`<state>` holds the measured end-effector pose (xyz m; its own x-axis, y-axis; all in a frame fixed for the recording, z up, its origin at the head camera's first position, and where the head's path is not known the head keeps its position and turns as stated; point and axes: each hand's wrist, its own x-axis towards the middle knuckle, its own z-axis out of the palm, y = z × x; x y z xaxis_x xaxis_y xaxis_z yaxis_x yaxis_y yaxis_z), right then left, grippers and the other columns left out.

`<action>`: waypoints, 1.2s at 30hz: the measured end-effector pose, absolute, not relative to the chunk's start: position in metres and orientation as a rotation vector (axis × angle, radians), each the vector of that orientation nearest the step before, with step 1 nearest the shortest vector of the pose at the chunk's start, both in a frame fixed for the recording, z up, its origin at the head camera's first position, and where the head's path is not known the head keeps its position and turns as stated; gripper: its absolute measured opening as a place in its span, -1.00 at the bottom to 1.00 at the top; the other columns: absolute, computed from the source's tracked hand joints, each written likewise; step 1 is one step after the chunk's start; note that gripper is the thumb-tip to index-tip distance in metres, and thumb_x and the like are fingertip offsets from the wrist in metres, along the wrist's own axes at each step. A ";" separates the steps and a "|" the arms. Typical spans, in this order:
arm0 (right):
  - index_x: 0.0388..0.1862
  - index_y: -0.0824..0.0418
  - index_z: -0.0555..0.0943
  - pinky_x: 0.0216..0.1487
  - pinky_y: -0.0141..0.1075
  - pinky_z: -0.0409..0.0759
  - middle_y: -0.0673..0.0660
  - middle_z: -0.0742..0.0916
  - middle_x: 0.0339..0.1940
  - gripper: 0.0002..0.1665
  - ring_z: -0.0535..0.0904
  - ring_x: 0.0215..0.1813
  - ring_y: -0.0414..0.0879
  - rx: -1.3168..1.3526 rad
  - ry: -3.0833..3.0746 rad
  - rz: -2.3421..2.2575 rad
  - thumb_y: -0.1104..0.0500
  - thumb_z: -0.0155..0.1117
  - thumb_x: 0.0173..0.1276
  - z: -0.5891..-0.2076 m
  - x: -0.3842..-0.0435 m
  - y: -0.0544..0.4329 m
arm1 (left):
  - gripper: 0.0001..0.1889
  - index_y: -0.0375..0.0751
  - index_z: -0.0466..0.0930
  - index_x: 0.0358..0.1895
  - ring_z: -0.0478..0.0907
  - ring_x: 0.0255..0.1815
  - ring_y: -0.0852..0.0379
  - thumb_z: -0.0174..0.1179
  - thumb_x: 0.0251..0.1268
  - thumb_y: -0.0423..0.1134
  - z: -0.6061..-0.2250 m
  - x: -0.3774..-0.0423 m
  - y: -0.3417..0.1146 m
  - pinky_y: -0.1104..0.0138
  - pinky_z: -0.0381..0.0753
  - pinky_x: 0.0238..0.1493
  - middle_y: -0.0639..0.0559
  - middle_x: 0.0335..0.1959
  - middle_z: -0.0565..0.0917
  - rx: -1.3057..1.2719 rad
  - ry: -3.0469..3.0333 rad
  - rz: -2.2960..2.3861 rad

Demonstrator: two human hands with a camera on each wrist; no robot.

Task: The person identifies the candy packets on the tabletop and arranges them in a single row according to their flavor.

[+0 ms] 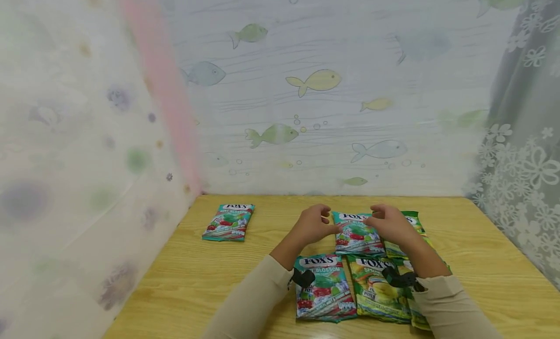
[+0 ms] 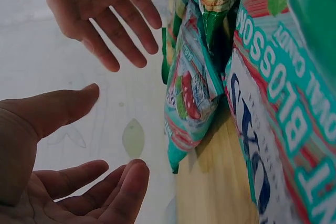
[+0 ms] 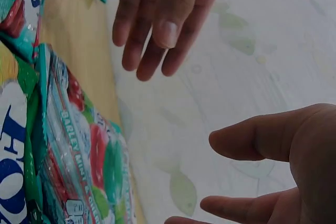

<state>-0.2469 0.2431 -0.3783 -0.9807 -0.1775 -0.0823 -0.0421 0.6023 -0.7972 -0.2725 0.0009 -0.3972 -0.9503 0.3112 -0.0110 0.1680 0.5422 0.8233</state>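
Observation:
My left hand (image 1: pixel 312 224) hovers by the left side of a teal Fox's Mint Blossom candy bag (image 1: pixel 358 237), with loosely bent fingers and nothing in its grasp. On the opposite side, my right hand (image 1: pixel 393 227) is held over the bag's right edge, also empty. In the left wrist view both palms face each other above the table, with the candy bag (image 2: pixel 191 87) lower than the fingers. The right wrist view shows the gap between the thumb and fingers of my right hand (image 3: pixel 294 156), apart from the bag (image 3: pixel 86 156).
Nearer me lie another Mint Blossom bag (image 1: pixel 323 293) and a yellow-green Fox's bag (image 1: pixel 378 297). Two more yellow-green bags, one at the back (image 1: pixel 413 220) and one in front (image 1: pixel 417 312), are partly hidden by my right arm. One Mint Blossom bag (image 1: pixel 228 224) lies apart at the left.

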 end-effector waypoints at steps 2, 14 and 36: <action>0.61 0.49 0.12 0.21 0.24 0.58 0.59 0.37 0.49 -0.12 0.38 0.42 0.50 -0.172 2.658 -1.315 -0.02 0.16 0.59 -0.381 -0.248 0.246 | -0.27 -0.19 0.48 0.44 0.61 0.24 -0.06 0.49 0.26 0.00 -0.399 -0.274 0.005 0.04 0.70 0.14 -0.12 0.33 0.60 0.383 2.589 1.393; 0.59 0.55 0.12 0.23 0.29 0.52 0.62 0.24 0.54 -0.13 0.30 0.46 0.54 -0.150 2.635 -1.243 -0.02 0.11 0.62 -0.392 -0.254 0.255 | -0.22 -0.30 0.45 0.43 0.62 0.13 -0.09 0.52 0.22 -0.01 -0.413 -0.278 0.026 0.00 0.67 0.12 -0.16 0.24 0.61 0.234 2.548 1.355; 0.56 0.48 0.25 -0.28 -0.02 0.64 0.60 0.42 0.45 -0.22 0.62 -0.22 0.31 -0.209 2.625 -1.257 0.00 0.15 0.60 -0.402 -0.255 0.239 | -0.21 -0.30 0.47 0.41 0.61 0.20 -0.16 0.54 0.17 0.00 -0.419 -0.279 0.021 -0.04 0.68 0.14 -0.17 0.29 0.60 0.168 2.562 1.340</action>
